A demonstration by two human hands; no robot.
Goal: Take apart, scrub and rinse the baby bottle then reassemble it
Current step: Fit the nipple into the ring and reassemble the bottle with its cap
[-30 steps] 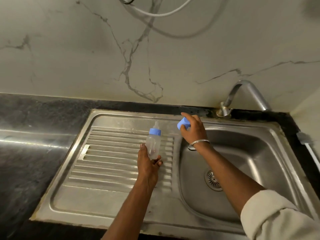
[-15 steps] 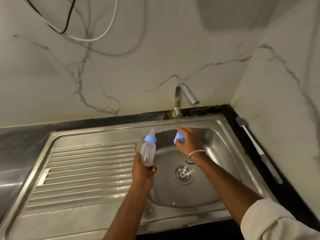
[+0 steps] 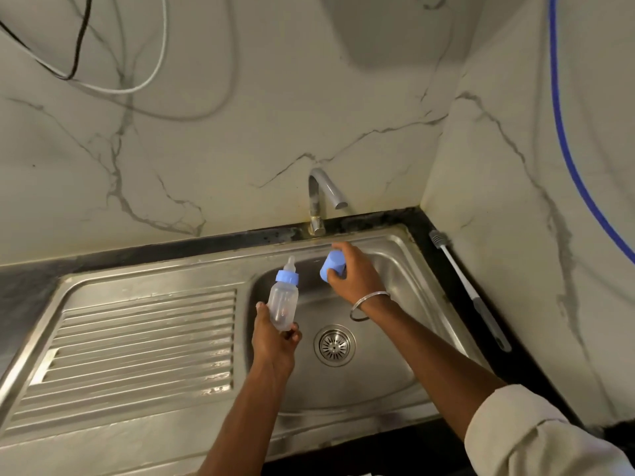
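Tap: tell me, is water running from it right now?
No, no stream of water shows between the spout of the tap and the sink basin below it.

The drainboard (image 3: pixel 137 338) lies left of the basin (image 3: pixel 405 269), the tap (image 3: pixel 321 194) behind it, the drain (image 3: pixel 334 345) inside. Over the basin, the bottle (image 3: pixel 283 304) is left of the cap (image 3: pixel 332 266). The brush (image 3: pixel 464 283) lies on the counter (image 3: pixel 417 218), right.

Both forearms reach in over the near edge of the sink (image 3: pixel 405 240), left one bare. My left hand (image 3: pixel 273 343) is curled round the base of the bottle (image 3: pixel 283 302), holding it upright. Right hand (image 3: pixel 355 274) sits nearer the back edge, fingers wrapped on the blue cap (image 3: pixel 332 266). I note a bangle (image 3: pixel 370 299) at that wrist and a pale sleeve (image 3: pixel 532 438) pushed up.
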